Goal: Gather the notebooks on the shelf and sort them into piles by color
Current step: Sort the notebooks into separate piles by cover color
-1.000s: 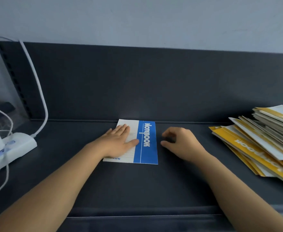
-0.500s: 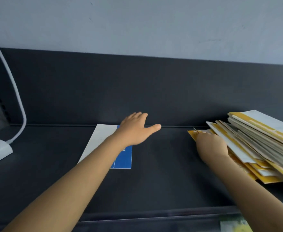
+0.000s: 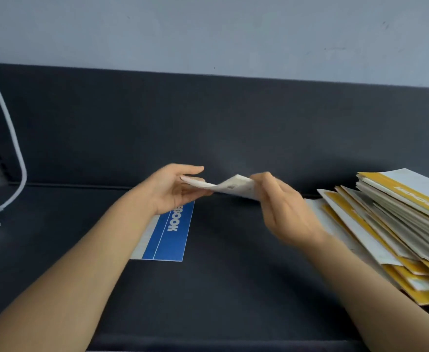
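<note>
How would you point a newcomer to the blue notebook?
On the dark shelf, look left of centre, just below the left hand. The blue notebook lies flat there alone. Only it is blue: the yellow pile sits at right, and the right hand grips a pale notebook.

Under the left hand (image 3: 169, 190) the blue notebook (image 3: 169, 237) carries white lettering, a thin white line and a pale edge strip. The held notebook (image 3: 230, 186) between the hands shows off-white; the pile (image 3: 386, 224) beside the right hand (image 3: 284, 212) is yellow and white.
</note>
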